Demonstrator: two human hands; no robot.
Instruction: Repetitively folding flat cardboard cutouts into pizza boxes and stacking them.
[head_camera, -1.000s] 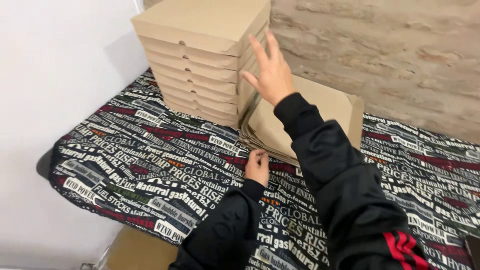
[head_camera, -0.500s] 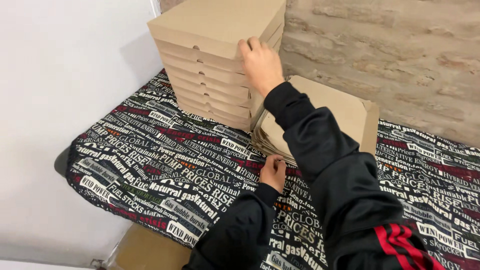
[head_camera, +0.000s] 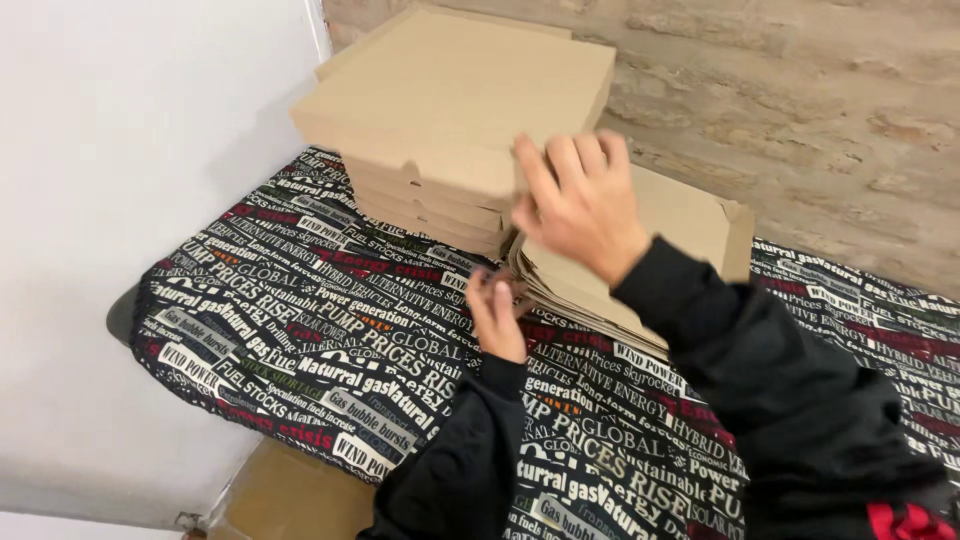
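- Right hand (head_camera: 580, 205): fingers spread and loosely curved, pressed against the front of the box stack (head_camera: 455, 130) near its right corner. They lie against the card rather than closing on anything.
- Left hand (head_camera: 497, 315): fingers bent in at the near edge of the flat blanks (head_camera: 640, 255). It looks like a pinch on the edge of the pile, but blur keeps me from telling whether it truly grips.
- The stack of folded cardboard boxes stands at the far left of the table (head_camera: 300, 300), against the wall corner. The blanks lie just to its right, touching it, toward the far edge.
- Handling, as I judge it: the card is light, stiff across the flat but easily creased at folds and tabs, dry and not slippery. A blank is best taken by an edge with thumb and fingers. A folded box is best held with both palms on opposite sides. The tall stack may lean or slide if pushed high up.
- Hidden: both thumbs, the back of the stack, the blanks under the right forearm, and the table's near edge behind the black sleeves (head_camera: 790, 400).
- A brown carton (head_camera: 290, 495) shows below the table's near left corner, cut off by the frame.
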